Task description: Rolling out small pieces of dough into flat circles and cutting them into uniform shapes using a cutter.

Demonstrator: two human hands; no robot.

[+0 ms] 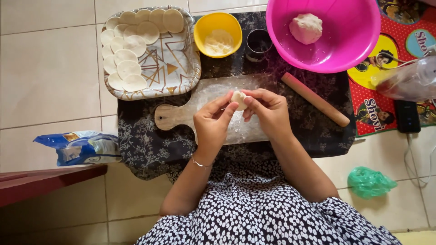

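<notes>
I pinch a small piece of dough (239,99) between the fingertips of my left hand (212,121) and right hand (269,109), just above the floured wooden board (181,113). Behind the board sit the yellow bowl (218,34) and the pink basin (323,34); the rolling pin (315,99) lies at its right end.

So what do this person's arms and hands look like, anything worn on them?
Both arms are bare from the short sleeves down. The left hand has a thin metal bracelet at the wrist. The right hand shows no ring, watch or glove. The sleeves belong to a dark dress printed all over with small white shapes.
</notes>
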